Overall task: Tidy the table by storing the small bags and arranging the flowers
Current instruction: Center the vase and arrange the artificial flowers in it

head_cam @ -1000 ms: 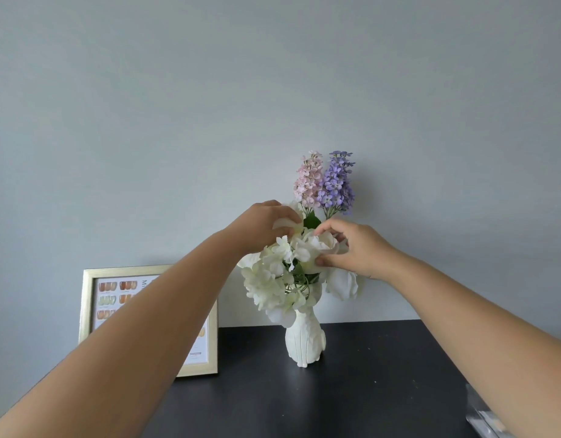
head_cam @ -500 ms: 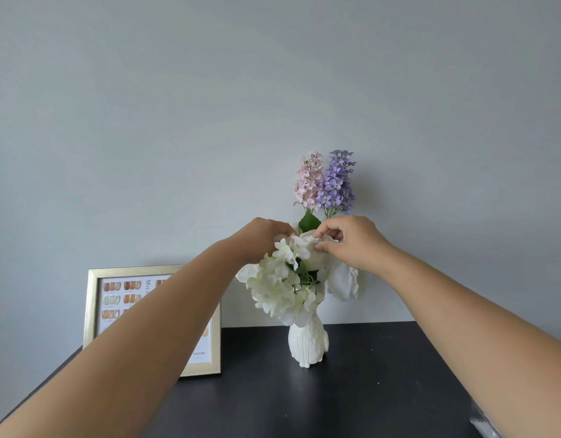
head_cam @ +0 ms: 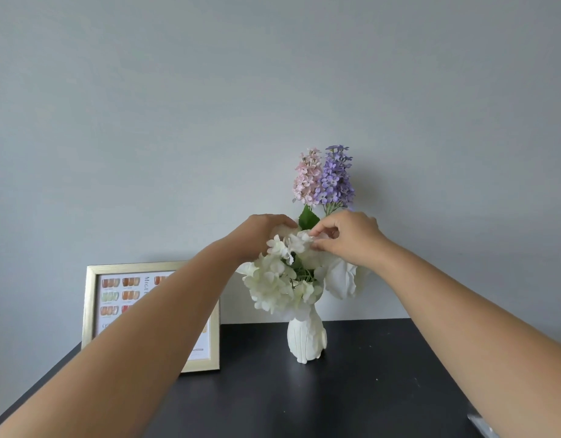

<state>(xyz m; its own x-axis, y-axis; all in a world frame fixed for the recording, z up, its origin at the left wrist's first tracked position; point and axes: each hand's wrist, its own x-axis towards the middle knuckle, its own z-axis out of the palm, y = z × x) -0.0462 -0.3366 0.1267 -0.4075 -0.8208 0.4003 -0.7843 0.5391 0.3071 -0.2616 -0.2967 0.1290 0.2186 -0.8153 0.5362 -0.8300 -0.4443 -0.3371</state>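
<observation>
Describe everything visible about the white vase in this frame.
The white vase is small, matte and ceramic-looking, with vertical ribs, a narrow neck and a wider base. It stands upright on the black table near the wall, right of the framed picture and apart from it. White blooms spill over and hide its mouth; pink and purple sprigs rise behind. Neither hand touches it.

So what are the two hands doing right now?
Left hand: curled on the white flowers, grip hidden.
Right hand: pinching a white petal.
</observation>
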